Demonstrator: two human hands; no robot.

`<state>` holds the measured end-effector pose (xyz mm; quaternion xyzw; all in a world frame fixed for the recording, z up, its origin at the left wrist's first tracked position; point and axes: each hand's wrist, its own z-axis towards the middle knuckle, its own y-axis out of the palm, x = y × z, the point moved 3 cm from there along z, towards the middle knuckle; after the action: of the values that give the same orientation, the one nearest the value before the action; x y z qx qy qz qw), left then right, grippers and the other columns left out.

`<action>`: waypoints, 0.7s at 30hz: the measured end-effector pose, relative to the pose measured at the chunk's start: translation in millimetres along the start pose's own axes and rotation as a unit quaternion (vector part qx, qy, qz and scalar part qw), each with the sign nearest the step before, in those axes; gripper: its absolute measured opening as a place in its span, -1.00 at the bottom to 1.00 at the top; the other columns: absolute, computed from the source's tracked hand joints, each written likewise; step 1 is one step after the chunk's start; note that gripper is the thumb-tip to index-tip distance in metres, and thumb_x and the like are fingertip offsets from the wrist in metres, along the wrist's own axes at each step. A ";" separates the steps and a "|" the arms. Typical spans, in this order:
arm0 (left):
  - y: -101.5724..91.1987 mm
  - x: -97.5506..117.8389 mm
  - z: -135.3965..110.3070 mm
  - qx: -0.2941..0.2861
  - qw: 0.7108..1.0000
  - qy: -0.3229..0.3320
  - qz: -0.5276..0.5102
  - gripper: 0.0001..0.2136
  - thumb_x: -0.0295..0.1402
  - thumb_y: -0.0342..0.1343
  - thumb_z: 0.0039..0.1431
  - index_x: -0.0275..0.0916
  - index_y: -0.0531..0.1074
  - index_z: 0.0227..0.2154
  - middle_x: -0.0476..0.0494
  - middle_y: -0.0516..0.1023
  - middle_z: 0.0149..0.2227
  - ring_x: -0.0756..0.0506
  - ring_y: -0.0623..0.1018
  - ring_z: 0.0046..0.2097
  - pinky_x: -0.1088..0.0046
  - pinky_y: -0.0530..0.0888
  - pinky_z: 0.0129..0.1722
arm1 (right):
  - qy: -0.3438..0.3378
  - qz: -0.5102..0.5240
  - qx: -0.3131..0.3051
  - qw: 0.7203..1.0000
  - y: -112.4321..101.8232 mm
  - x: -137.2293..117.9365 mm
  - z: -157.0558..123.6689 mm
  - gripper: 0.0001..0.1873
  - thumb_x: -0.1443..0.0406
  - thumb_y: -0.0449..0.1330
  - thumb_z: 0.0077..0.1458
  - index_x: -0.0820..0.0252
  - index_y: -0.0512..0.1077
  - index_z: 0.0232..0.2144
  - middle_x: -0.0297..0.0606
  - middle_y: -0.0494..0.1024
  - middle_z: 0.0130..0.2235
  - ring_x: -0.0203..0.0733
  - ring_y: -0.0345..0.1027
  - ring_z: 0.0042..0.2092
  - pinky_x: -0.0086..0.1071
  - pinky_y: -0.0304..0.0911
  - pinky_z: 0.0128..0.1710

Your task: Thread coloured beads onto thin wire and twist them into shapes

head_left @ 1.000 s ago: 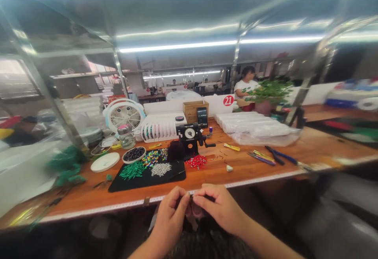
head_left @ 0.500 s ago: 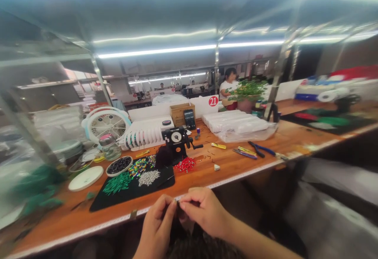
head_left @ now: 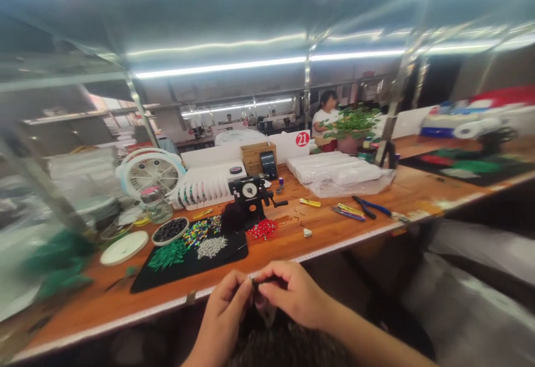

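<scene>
Left hand [head_left: 223, 317] and right hand [head_left: 295, 294] closed, fingertips [head_left: 246, 284] pinching thin dark strand [head_left: 267, 281] between them, just past bench edge [head_left: 334, 241]. Ahead of fingers, black mat [head_left: 234, 252] holding silver beads [head_left: 212, 247]; red beads [head_left: 262, 229] beyond. Black crank gauge [head_left: 249, 190] farther ahead; pliers [head_left: 363, 206] far right.

The small dark item [head_left: 259, 281] pinched between the fingers [head_left: 276, 274] is too small and hidden to identify.
</scene>
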<state>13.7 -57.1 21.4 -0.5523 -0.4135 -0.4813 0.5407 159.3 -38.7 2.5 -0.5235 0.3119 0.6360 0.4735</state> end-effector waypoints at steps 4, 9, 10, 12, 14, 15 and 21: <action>4.5 -2.7 -1.7 -0.021 0.995 -0.037 -0.093 -0.63 -0.07 0.19 -0.05 -0.27 0.26 -0.62 0.10 0.22 -0.67 0.10 0.09 -0.62 0.60 0.04 -0.64 | 0.010 -0.023 -0.011 1.000 -0.4 4.2 -1.4 -0.85 0.31 0.14 0.02 0.27 0.47 -0.35 -0.26 0.52 -0.41 -0.25 0.36 -0.40 -0.45 0.24 -0.39; 7.1 0.6 -3.1 -0.021 0.989 -0.049 -0.140 -0.63 -0.09 0.24 -0.09 -0.27 0.26 -0.62 0.10 0.24 -0.69 0.11 0.13 -0.65 0.60 0.03 -0.66 | -0.014 -0.044 -0.011 0.999 -0.1 5.3 -1.4 -0.85 0.27 0.14 0.07 0.24 0.46 -0.40 -0.31 0.47 -0.45 -0.28 0.32 -0.41 -0.47 0.21 -0.39; 7.2 1.0 -3.3 -0.018 0.988 -0.051 -0.145 -0.63 -0.09 0.24 -0.10 -0.27 0.26 -0.62 0.10 0.24 -0.69 0.12 0.14 -0.65 0.60 0.03 -0.66 | -0.016 -0.048 -0.011 0.999 0.0 5.1 -1.2 -0.84 0.27 0.13 0.08 0.24 0.46 -0.41 -0.32 0.47 -0.46 -0.29 0.32 -0.41 -0.47 0.20 -0.39; 7.3 1.3 -3.6 -0.014 0.986 -0.053 -0.155 -0.63 -0.10 0.26 -0.12 -0.28 0.27 -0.62 0.10 0.25 -0.68 0.12 0.14 -0.65 0.61 0.04 -0.66 | -0.021 -0.059 -0.009 0.998 0.0 4.0 -0.9 -0.83 0.27 0.12 0.09 0.24 0.46 -0.42 -0.33 0.46 -0.46 -0.29 0.31 -0.40 -0.48 0.19 -0.37; 7.5 0.7 -3.6 -0.014 0.985 -0.058 -0.164 -0.63 -0.11 0.27 -0.13 -0.28 0.27 -0.63 0.10 0.25 -0.68 0.12 0.15 -0.65 0.61 0.04 -0.66 | -0.029 -0.072 -0.009 0.997 0.2 2.1 -0.9 -0.81 0.27 0.11 0.11 0.24 0.46 -0.44 -0.34 0.45 -0.47 -0.30 0.30 -0.40 -0.48 0.18 -0.36; 7.4 -0.2 -3.5 -0.014 0.984 -0.062 -0.165 -0.63 -0.11 0.27 -0.14 -0.28 0.27 -0.63 0.10 0.25 -0.69 0.12 0.14 -0.65 0.61 0.03 -0.66 | -0.034 -0.080 -0.011 0.996 0.4 1.0 -1.1 -0.79 0.27 0.10 0.12 0.24 0.45 -0.46 -0.34 0.44 -0.48 -0.31 0.29 -0.40 -0.49 0.17 -0.36; 5.5 -10.7 -0.6 -0.016 0.979 -0.097 -0.180 -0.64 -0.15 0.28 -0.17 -0.28 0.26 -0.66 0.11 0.22 -0.72 0.14 0.08 -0.67 0.61 -0.05 -0.67 | -0.065 -0.120 -0.023 0.990 2.7 -3.5 -3.5 -0.75 0.32 0.05 0.14 0.25 0.42 -0.53 -0.34 0.43 -0.49 -0.33 0.27 -0.41 -0.50 0.12 -0.38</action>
<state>16.9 -57.4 9.8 -0.5216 -0.5489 -0.5215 0.3933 158.1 -43.8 4.7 -0.5253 0.2005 0.6140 0.5539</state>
